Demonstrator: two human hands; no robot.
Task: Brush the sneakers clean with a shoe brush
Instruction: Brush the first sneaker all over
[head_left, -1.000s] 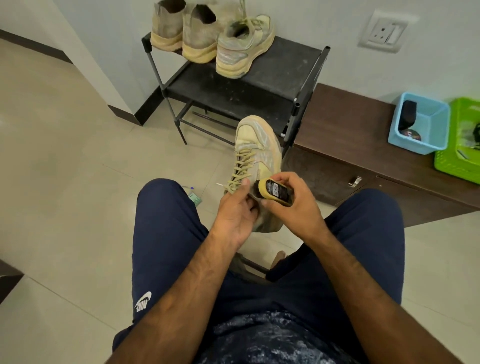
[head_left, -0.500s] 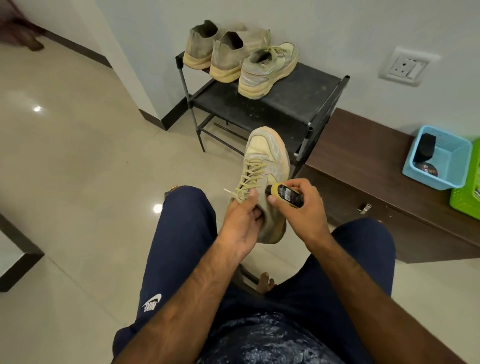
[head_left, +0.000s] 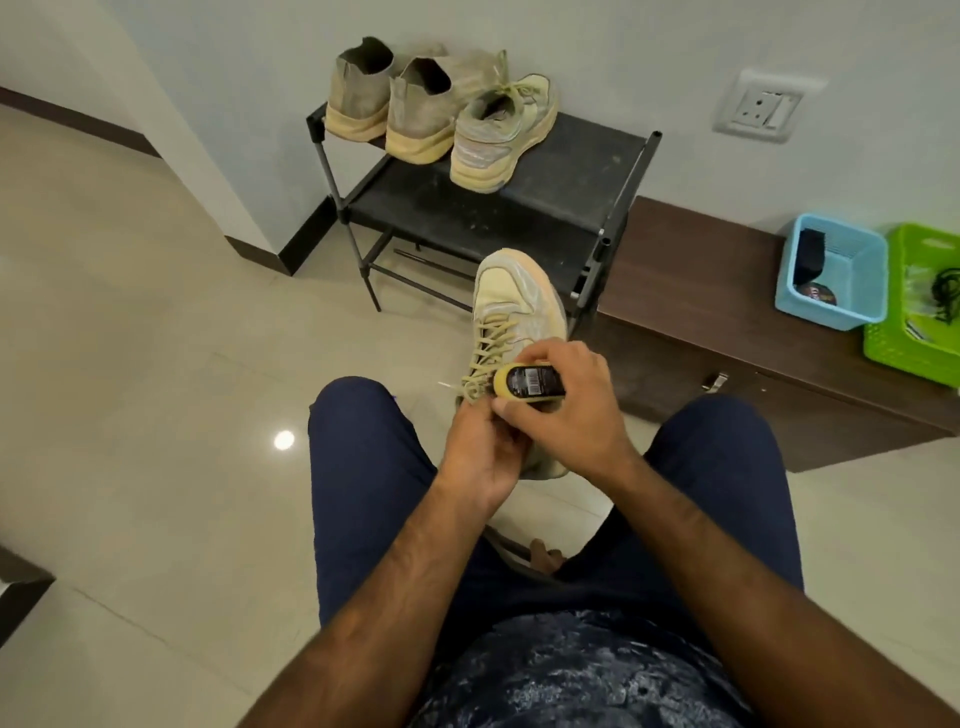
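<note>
So, one tan sneaker (head_left: 514, 306) is gripped by the left hand (head_left: 480, 452) just in front of the shoe rack (head_left: 545, 208), with the shoe brush (head_left: 530, 382) clutched against it in the curled right hand (head_left: 566, 415). Three dusty sneakers (head_left: 498, 140) on the rack probably aren't brushed yet.

sneaker (head_left: 514, 296) heel hidden behind left hand (head_left: 480, 454), green basket (head_left: 906, 345) cut off at right edge

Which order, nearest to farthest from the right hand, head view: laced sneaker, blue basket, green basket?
1. laced sneaker, against the shoe brush in the right hand.
2. blue basket, on the cabinet, to the right.
3. green basket, beyond it, frame edge.
</note>
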